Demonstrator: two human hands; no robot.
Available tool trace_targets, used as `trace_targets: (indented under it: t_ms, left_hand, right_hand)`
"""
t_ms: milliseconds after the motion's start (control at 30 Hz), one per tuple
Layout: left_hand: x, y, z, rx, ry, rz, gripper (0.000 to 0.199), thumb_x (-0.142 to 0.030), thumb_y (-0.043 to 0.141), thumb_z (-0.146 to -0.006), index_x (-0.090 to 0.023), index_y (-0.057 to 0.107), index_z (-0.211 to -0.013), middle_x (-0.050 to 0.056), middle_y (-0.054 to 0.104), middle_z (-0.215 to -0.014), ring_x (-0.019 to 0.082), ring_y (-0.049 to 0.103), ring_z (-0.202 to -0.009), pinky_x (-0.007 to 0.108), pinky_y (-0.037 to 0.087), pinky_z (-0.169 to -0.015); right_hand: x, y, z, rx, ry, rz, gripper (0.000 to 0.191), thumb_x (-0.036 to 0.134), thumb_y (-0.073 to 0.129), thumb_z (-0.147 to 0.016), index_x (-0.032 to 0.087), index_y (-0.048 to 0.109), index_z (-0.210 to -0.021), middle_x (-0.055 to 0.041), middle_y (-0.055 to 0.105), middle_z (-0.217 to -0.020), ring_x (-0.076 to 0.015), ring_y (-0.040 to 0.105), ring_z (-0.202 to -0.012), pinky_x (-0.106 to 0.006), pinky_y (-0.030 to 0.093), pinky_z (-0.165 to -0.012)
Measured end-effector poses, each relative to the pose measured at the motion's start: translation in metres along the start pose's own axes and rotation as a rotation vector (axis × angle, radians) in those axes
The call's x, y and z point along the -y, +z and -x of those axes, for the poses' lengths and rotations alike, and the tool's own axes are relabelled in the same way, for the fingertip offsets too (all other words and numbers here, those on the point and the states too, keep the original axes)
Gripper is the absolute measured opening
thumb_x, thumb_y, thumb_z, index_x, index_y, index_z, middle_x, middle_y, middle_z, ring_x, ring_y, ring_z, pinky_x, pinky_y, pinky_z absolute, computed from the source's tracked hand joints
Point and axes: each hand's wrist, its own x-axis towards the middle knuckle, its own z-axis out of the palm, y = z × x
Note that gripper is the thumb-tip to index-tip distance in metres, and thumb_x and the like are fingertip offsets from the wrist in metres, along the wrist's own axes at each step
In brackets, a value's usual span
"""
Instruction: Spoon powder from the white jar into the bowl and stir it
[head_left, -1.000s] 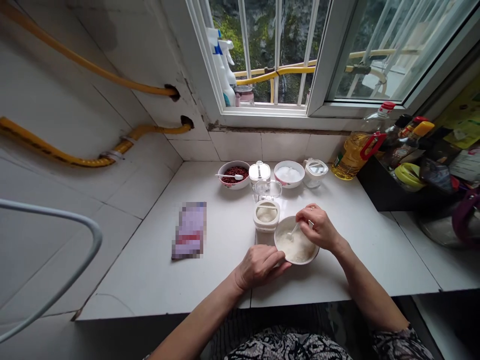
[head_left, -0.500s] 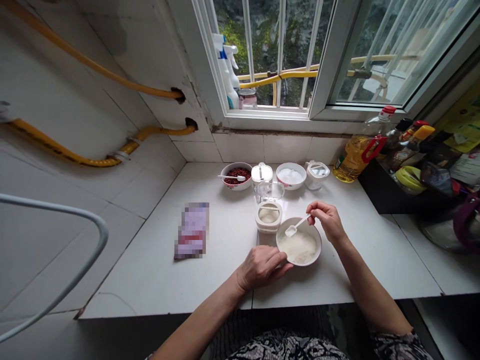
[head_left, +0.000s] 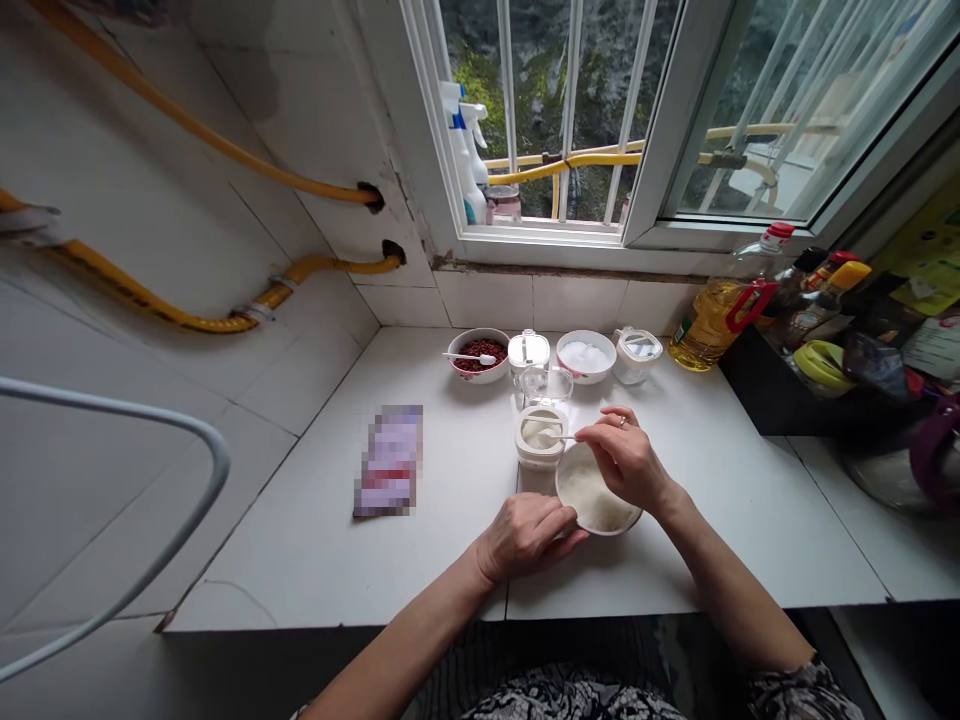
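Between the thumb and fingers of my right hand is the handle of a small white spoon. Its scoop end is at the mouth of an open white jar, which holds a pale granular substance; its clear lid is flipped back. My left hand grips the near left rim of a white bowl. Pale, fine grains fill much of that bowl, and my right hand hangs over its far right side, hiding part of it.
Behind stand a bowl of dark red beans with a white spoon across it, a lidded jar, a bowl of white powder and another jar. An oil bottle is at right, a blurred purple packet at left.
My right hand has moved left with the spoon, from above the bowl to the open jar's mouth. My left hand stays on the bowl rim. The view has shifted slightly.
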Motion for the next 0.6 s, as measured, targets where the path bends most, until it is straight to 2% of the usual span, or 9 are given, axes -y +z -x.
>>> trace_targets:
  t_ms: [33, 100, 200, 233, 333, 467, 533, 600]
  left_hand:
    - [0.000, 0.000, 0.000, -0.001, -0.001, 0.001, 0.018, -0.027, 0.052, -0.096, -0.017, 0.056, -0.082, -0.002, 0.057, -0.059, 0.011, 0.051, -0.048, 0.025, 0.034, -0.048]
    - [0.001, 0.001, 0.001, -0.004, 0.002, -0.001, 0.017, -0.027, 0.052, -0.096, -0.017, 0.056, -0.083, -0.002, 0.057, -0.059, 0.011, 0.051, -0.048, 0.025, 0.034, -0.048]
    - [0.001, 0.001, 0.002, -0.007, 0.011, 0.000, 0.016, -0.027, 0.053, -0.095, -0.017, 0.055, -0.083, -0.002, 0.057, -0.059, 0.010, 0.051, -0.048, 0.025, 0.034, -0.048]
    - [0.001, 0.002, 0.002, -0.006, 0.011, 0.001, 0.016, -0.027, 0.053, -0.095, -0.017, 0.055, -0.083, -0.002, 0.057, -0.059, 0.010, 0.051, -0.048, 0.025, 0.034, -0.048]
    - [0.001, 0.001, 0.003, -0.002, 0.001, -0.002, 0.015, -0.027, 0.053, -0.095, -0.017, 0.055, -0.083, -0.002, 0.057, -0.059, 0.011, 0.051, -0.049, 0.025, 0.036, -0.048]
    - [0.000, 0.001, 0.002, 0.006, -0.004, -0.006, 0.016, -0.028, 0.053, -0.095, -0.017, 0.055, -0.083, -0.002, 0.058, -0.059, 0.011, 0.051, -0.049, 0.025, 0.036, -0.049]
    - [0.000, 0.001, 0.002, 0.006, -0.006, -0.005, 0.016, -0.028, 0.053, -0.095, -0.017, 0.055, -0.084, -0.002, 0.057, -0.059, 0.011, 0.051, -0.048, 0.026, 0.035, -0.048]
    - [0.000, 0.001, 0.003, 0.003, -0.007, -0.003, 0.016, -0.028, 0.053, -0.095, -0.017, 0.055, -0.084, -0.002, 0.057, -0.058, 0.011, 0.051, -0.048, 0.026, 0.034, -0.047]
  right_hand:
    - [0.000, -0.002, 0.000, 0.010, -0.041, 0.022, 0.020, 0.008, 0.051, -0.088, 0.022, 0.064, -0.094, -0.0027, 0.073, -0.079, -0.0175, 0.064, -0.068, -0.045, 0.048, -0.090]
    - [0.000, -0.008, 0.001, -0.050, -0.030, 0.012, 0.021, 0.007, 0.051, -0.088, 0.022, 0.063, -0.096, -0.0029, 0.073, -0.079, -0.0183, 0.064, -0.069, -0.045, 0.049, -0.088]
    - [-0.002, -0.021, 0.004, -0.195, 0.116, -0.068, 0.016, 0.011, 0.052, -0.088, 0.022, 0.063, -0.092, -0.0028, 0.070, -0.072, -0.0212, 0.065, -0.075, -0.040, 0.051, -0.078]
    - [-0.003, -0.025, 0.005, -0.208, 0.184, -0.082, 0.016, 0.013, 0.051, -0.088, 0.022, 0.063, -0.089, -0.0019, 0.067, -0.068, -0.0203, 0.064, -0.070, -0.038, 0.052, -0.074]
    - [-0.011, -0.031, 0.009, -0.071, 0.278, -0.024, 0.016, 0.012, 0.050, -0.084, 0.021, 0.063, -0.081, -0.0004, 0.064, -0.065, -0.0179, 0.061, -0.063, -0.034, 0.050, -0.068]
    - [-0.017, -0.023, 0.011, 0.098, 0.210, 0.061, 0.019, 0.007, 0.049, -0.077, 0.021, 0.062, -0.074, -0.0007, 0.065, -0.065, -0.0175, 0.059, -0.065, -0.034, 0.049, -0.073]
    - [-0.015, -0.017, 0.011, 0.151, 0.204, 0.043, 0.021, 0.006, 0.047, -0.076, 0.021, 0.061, -0.073, -0.0010, 0.067, -0.067, -0.0175, 0.058, -0.065, -0.033, 0.048, -0.072]
    - [-0.013, -0.013, 0.011, 0.152, 0.254, 0.022, 0.021, 0.006, 0.046, -0.076, 0.021, 0.060, -0.072, -0.0005, 0.066, -0.064, -0.0178, 0.058, -0.066, -0.033, 0.048, -0.072]
